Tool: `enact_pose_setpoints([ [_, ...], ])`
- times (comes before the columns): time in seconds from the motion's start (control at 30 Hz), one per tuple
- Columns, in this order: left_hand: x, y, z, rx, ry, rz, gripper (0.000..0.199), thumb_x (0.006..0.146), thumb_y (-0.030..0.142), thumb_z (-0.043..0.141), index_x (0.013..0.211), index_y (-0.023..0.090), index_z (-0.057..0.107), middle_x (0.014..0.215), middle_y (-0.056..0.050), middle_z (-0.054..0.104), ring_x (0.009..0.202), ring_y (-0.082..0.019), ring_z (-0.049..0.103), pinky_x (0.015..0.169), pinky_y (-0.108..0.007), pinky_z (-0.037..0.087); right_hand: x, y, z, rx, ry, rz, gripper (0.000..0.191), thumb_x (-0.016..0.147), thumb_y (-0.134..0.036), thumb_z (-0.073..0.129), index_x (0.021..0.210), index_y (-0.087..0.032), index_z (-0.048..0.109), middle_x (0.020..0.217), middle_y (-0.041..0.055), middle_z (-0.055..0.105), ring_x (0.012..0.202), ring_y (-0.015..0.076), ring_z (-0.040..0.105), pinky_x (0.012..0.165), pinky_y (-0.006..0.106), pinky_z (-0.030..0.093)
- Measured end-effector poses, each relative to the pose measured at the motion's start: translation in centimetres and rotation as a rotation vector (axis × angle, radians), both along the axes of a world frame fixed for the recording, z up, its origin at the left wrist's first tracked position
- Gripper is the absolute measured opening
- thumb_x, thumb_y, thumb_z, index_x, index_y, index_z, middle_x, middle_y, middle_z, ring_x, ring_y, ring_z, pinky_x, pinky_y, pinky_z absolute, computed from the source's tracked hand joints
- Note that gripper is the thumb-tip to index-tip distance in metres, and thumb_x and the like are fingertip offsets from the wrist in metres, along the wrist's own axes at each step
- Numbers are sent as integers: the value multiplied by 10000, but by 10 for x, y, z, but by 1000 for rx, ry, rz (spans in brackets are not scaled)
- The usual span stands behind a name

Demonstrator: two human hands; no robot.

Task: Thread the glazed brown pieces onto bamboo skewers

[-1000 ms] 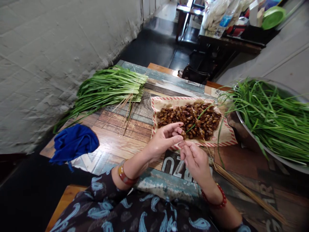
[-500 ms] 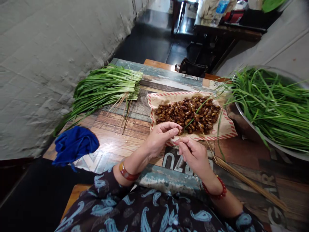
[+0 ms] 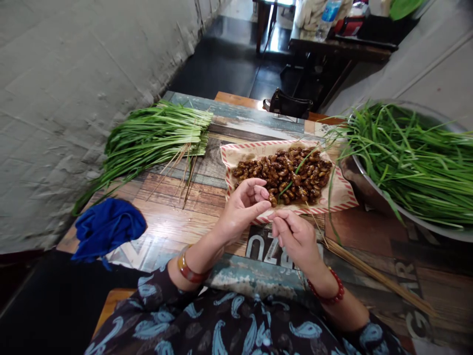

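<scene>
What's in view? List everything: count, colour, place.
Front table: one, multicoloured, centre
Paper: one, cream, on table
Glossy pieces: many, brown, on paper
Stalks: one pile, green, table's left
Loose sticks: several, tan, beside stalks
Cloth: one, blue, left edge
Bowl: one, silver, right
Leaves: many, green, in bowl
Stick bundle: one, tan, right
Bag: one, black, beyond table
Bottle: one, clear, background
Bracelets: two, reddish, on wrists
Sleeves: two, dark, on arms
Left hand: one, bare, near paper
Right hand: one, bare, beside left

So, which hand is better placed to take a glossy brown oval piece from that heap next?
Probably the left hand: its curled fingers are at the near edge of the glossy brown heap, while the right hand sits farther from it, fingertips pinched together.
</scene>
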State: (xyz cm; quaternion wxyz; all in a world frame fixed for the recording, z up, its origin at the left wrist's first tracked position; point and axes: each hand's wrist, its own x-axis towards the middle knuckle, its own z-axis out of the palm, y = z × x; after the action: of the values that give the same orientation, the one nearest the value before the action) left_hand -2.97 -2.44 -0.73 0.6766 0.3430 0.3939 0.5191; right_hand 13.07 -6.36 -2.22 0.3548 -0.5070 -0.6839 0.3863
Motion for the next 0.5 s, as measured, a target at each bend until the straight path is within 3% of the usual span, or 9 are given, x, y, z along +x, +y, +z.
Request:
enact_pose_setpoints([
  [0.13, -2, -2, 2, -2, 114, -74, 258, 735, 337, 755, 890, 145, 678, 820, -16, 584, 698, -94, 523, 627, -205, 436, 0, -1, 3, -8, 5, 3, 197, 982, -298, 443, 964, -200, 613, 630, -42, 577, 486, 91, 522, 525, 220, 429],
  [0.27, -4, -3, 5, 148, 192, -169, 258, 813, 377, 671, 883, 137, 731, 980, -92, 627, 868, -166, 576, 732, -260, 469, 0, -4, 5, -12, 11, 10, 189, 978, -303, 454, 964, -208, 616, 632, -43, 592, 485, 91, 531, 513, 216, 431],
  [0.37, -5, -4, 6, 187, 173, -178, 258, 848, 374, 631, 875, 143, 744, 970, -104, 643, 873, -171, 575, 772, -278, 464, 0, -5, 5, -14, 11, 25, 185, 981, -298, 450, 950, -210, 611, 619, -51, 588, 470, 86, 524, 508, 215, 430],
  [0.5, -4, -6, 5, 142, 92, -168, 236, 818, 366, 670, 849, 143, 738, 906, -85, 626, 768, -142, 560, 695, -261, 454, 2, -5, 4, -23, 53, 61, 177, 988, -284, 436, 967, -215, 597, 622, -59, 584, 456, 78, 512, 501, 210, 428],
])
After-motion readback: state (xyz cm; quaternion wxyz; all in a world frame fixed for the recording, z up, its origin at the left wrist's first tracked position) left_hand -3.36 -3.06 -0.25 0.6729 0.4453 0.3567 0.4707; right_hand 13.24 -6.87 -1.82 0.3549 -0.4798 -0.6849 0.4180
